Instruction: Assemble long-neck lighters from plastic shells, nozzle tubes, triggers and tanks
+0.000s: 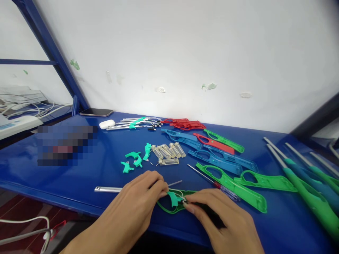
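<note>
A green half shell (pixel 169 211) lies at the front of the blue table, partly under both hands. My left hand (pixel 143 194) is closed around the metal tube (pixel 108 189) and the edge of a teal trigger piece (pixel 173 199); the tube sticks out to the left. My right hand (pixel 217 211) pinches at the thin white wires (pixel 181 194) beside the trigger piece, with the fingertips over the shell. The shell's right part is hidden under my right hand. Behind my right hand lies a screwdriver (pixel 225 190) with a red and clear handle.
Loose teal pieces (pixel 132 155) and clear tanks (pixel 169 161) lie mid-table. Behind are metal rods with wires (pixel 132 125) and red shells (pixel 185 123). Blue shells (pixel 217 160) and green shells (pixel 238 190) spread rightward, near long lighters (pixel 302 187). A phone (pixel 96 112) is back left.
</note>
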Tool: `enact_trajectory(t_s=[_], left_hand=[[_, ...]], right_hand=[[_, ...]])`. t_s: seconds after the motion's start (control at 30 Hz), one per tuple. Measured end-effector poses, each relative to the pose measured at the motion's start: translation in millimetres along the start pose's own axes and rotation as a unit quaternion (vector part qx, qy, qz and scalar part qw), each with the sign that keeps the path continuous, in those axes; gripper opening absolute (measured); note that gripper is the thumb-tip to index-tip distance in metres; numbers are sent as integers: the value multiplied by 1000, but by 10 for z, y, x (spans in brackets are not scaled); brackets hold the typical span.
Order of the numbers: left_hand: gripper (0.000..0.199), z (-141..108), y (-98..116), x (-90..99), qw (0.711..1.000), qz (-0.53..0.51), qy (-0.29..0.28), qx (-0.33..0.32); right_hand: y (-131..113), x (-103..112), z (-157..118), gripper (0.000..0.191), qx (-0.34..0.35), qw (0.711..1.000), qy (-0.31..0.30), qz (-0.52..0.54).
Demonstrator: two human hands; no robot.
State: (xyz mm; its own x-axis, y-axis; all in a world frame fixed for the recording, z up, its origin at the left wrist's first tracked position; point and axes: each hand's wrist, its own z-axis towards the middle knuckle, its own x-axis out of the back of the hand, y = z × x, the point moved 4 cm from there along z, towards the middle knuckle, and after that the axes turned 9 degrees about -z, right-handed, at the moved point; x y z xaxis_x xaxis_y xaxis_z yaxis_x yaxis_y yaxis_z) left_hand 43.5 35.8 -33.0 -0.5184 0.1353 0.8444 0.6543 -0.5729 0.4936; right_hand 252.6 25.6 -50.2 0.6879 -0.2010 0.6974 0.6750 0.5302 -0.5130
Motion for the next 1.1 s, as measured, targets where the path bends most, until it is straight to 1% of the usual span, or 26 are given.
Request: enact_trajectory(t_s=[0.2, 0.33, 0.57, 0.7, 0.83, 0.97, 1.1], left_hand=[[36, -7, 27, 16, 999, 41, 16, -12], [49, -55, 60, 12, 997, 71, 26, -33], [55, -140, 101, -24, 995, 91, -1, -39], [55, -155, 118, -27, 989, 133, 12, -62], [53, -118, 193, 11, 983, 162, 27, -81], [54, -55, 294, 67, 984, 162, 36, -71], [39, -24, 343, 97, 988, 144, 23, -49]], right_hand=[[-22, 10, 8, 11, 1, 1000, -10, 1], [-26, 14, 10, 12, 7, 1000, -8, -1], [-27, 26, -12, 16, 33, 999, -3, -21], [-33, 31, -10, 17, 56, 998, 6, -42], [-41, 35, -26, 19, 70, 995, 9, -68], [-61, 23, -42, 17, 88, 992, 11, -91], [-90, 9, -47, 20, 103, 987, 4, -125]])
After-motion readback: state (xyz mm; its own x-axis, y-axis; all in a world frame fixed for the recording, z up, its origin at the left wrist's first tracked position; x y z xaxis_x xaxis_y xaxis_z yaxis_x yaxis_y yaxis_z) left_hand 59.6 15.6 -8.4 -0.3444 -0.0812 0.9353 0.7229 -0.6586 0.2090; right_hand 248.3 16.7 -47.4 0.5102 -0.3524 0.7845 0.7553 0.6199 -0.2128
